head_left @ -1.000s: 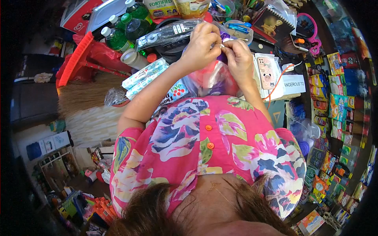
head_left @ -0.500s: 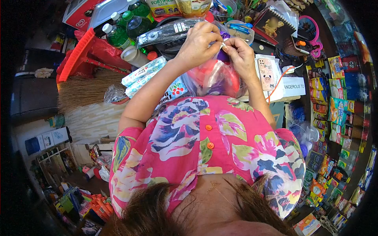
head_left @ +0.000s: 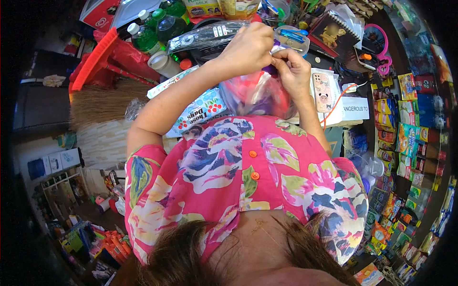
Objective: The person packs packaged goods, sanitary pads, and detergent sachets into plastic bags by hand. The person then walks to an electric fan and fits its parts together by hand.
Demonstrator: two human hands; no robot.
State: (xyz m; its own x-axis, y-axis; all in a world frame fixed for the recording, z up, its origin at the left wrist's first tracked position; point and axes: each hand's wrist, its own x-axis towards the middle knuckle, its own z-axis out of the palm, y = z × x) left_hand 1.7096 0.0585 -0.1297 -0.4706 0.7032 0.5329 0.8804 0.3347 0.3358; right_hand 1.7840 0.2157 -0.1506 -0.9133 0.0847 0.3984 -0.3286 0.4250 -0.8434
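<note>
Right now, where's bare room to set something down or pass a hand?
Biggest gap: the pale tiled surface between broom bristles and left elbow. Tighter: white paper between phone and printed sheet, crossed by the orange cable. Crowded: around left hand and right hand, with filled plastic bag, green bottles, spiral notebook.

Scant room between bag (head_left: 257, 95) and phone (head_left: 323, 93) — left forearm (head_left: 311, 117) in the way
</note>
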